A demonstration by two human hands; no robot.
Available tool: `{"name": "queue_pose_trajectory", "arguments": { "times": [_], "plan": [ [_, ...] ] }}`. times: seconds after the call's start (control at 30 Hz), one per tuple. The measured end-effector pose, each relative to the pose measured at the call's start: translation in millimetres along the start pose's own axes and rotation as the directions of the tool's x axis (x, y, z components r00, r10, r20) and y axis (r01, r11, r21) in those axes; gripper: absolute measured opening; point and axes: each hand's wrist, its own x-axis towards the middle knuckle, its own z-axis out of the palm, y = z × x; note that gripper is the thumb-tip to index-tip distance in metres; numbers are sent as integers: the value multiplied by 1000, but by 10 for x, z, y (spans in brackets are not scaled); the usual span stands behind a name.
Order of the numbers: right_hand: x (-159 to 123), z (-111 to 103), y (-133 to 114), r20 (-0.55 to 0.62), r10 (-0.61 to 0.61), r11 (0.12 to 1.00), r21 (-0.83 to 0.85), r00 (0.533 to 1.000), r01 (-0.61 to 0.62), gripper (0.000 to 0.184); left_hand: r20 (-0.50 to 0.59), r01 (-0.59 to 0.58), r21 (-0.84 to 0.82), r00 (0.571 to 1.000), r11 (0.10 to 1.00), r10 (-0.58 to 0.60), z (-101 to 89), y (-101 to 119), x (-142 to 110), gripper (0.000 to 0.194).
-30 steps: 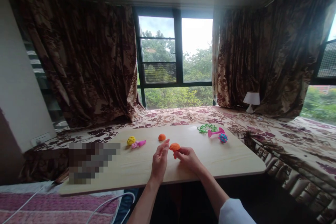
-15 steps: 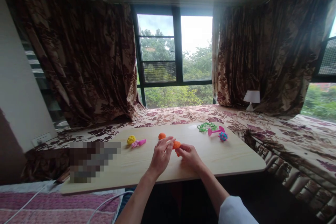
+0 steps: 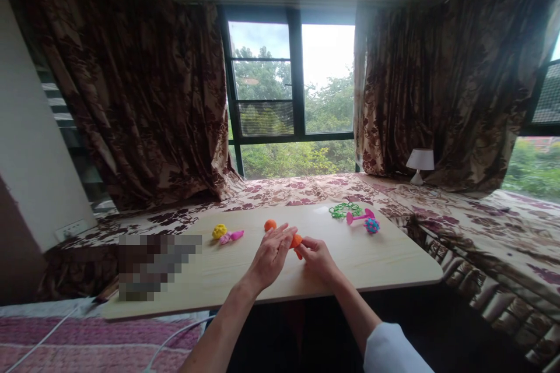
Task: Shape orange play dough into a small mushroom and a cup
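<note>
My right hand (image 3: 319,257) pinches a small orange lump (image 3: 296,240) between thumb and fingers; it looks like modelling clay, but I cannot be sure. Part of it hangs below the fingertips. My left hand (image 3: 272,253) lies against its left side with the fingers stretched out, holding nothing in a grip and hiding some of the lump. Just beyond the left fingertips an orange ball (image 3: 270,225) rests on the pale wooden table (image 3: 350,265).
Left on the table are a yellow lump (image 3: 219,231) and a pink piece (image 3: 231,236). At the right back lie a green tangled string (image 3: 343,210), a pink dumbbell-shaped toy (image 3: 359,218) and a blue-pink knobbly ball (image 3: 371,225). A blurred-out patch (image 3: 157,268) covers the table's left end.
My left hand has slid slightly right, its fingers straighter and covering more of the orange lump. My right hand keeps its pinch. The other things on the table stay put.
</note>
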Motion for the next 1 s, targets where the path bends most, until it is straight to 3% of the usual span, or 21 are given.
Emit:
{"name": "queue_pose_trajectory", "arguments": {
  "times": [0.13,0.33,0.53,0.73,0.83,1.0],
  "plan": [
    [-13,-15,-14,-29,-1,1000,5,1000,1,36,33,-17,-48,999,999,19,66,40,-14,39],
    [-17,-17,-25,-31,-13,1000,15,999,13,35,55,-14,8,998,1000,14,93,72,-22,40],
    [12,-7,44,-28,9,999,34,1000,-8,36,-41,38,13,998,999,-37,43,24,-32,43],
    [20,-14,72,-59,18,999,42,998,-15,35,-5,14,58,1000,998,-14,67,-37,-67,39],
    [24,-14,63,-46,30,999,46,998,-28,35,-87,30,65,996,997,-25,59,-94,-67,40],
    [18,-5,59,4,33,996,81,999,-33,33,-137,-15,86,990,996,27,214,-200,-135,50]
  ]
}}
